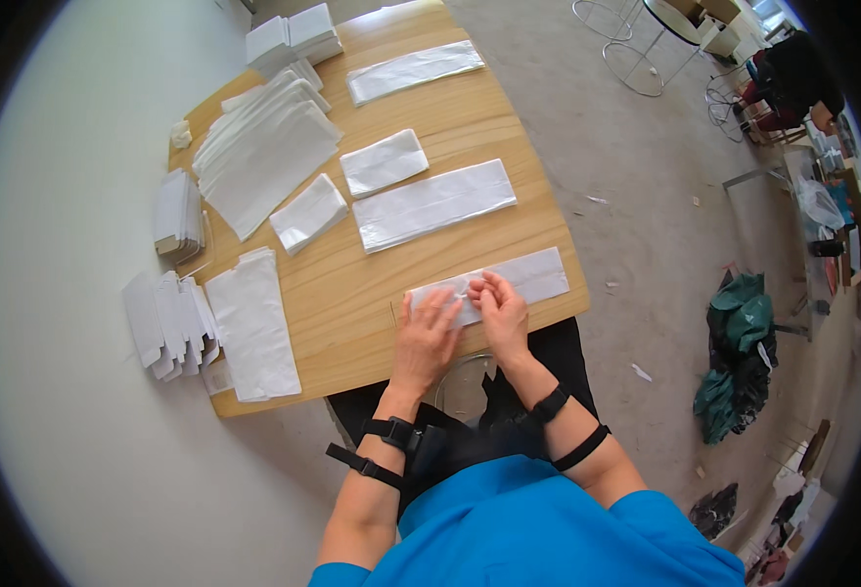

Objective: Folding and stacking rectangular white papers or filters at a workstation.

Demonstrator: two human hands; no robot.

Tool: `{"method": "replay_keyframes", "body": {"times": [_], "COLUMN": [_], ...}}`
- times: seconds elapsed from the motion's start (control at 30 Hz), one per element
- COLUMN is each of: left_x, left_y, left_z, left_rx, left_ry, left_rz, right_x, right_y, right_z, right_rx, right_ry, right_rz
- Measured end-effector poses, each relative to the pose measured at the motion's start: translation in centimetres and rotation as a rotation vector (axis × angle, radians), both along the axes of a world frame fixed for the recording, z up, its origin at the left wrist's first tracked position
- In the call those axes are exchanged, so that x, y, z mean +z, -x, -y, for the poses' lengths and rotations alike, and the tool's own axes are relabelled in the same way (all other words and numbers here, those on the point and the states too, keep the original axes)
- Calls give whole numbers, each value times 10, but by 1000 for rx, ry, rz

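A long, folded white plastic sheet (540,275) lies near the table's front edge, under both hands. My left hand (427,338) rests on its left end, palm down with the fingers apart. Just to the right, my right hand (501,311) is over the sheet's middle, its fingers curled and the tips drawn together. Whether anything is between those fingertips is too small to tell. Beyond the hands lie a wide folded white stack (435,205), a shorter folded stack (384,163) and another short one (309,213), turned at an angle.
Fanned white sheets (269,157) cover the table's left side, with white box stacks (294,39) behind. More flat white cartons (171,323) and a long white stack (254,328) sit at the left edge. Dark green plastic bags (739,342) lie on the floor; a person (793,83) is far right.
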State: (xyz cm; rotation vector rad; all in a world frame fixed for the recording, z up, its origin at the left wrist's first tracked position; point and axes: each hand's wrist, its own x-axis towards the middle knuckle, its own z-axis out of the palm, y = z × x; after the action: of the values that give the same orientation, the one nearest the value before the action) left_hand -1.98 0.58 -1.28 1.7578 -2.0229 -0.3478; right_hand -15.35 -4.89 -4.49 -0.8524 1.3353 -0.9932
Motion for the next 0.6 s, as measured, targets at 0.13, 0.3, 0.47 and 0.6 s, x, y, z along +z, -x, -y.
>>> {"method": "replay_keyframes", "body": {"times": [0.13,0.3,0.47,0.6], "left_x": [-3,6,-27,0], "left_y": [-35,-26,-52,-27], "left_z": [-16,-4,-11,-5], "left_rx": [634,628,909,827], "left_ry": [-15,-342,-334,-370], "left_rz": [-416,-1515,-1549,-1587], "right_x": [7,6,4,-1], "right_y": [-2,-5,-12,-4], "right_z": [3,0,-1,-2], "right_rx": [64,61,56,39], "right_ry": [-17,43,61,67], "right_rz": [-91,-149,-161,-184]}}
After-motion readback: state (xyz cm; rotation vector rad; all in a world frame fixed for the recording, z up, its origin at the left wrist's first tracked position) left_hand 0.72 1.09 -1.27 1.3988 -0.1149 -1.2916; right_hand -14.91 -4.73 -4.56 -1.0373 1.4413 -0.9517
